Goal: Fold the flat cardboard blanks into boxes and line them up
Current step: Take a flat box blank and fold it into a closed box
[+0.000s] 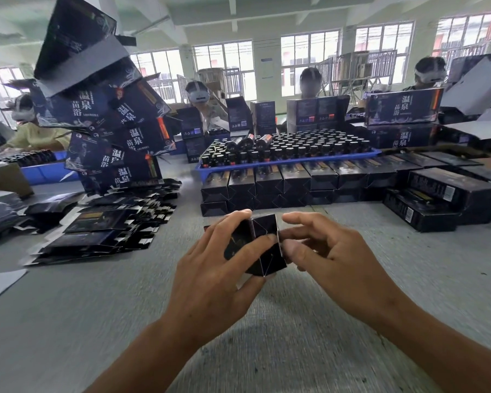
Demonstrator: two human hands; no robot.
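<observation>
Head view: the left hand (210, 268) grasps a dark folded box (262, 245) above the grey table (97, 307), its long axis running away from the camera — folded end flaps facing the viewer. The right hand (323, 251), fingers curled, pinches the box's right edge. Flat blanks (97, 231) lie left; finished boxes (267, 182) are lined up behind — bare tabletop lies in front.

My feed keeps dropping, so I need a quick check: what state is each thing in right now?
Box in hand: folded up, end flaps closing.
Left hand: grips the box.
Right hand: pinches its end flap.
Flat blanks: unfolded, piled loosely.
Finished boxes: folded, lined up in rows.
Blue tray: full of bottles.
</observation>
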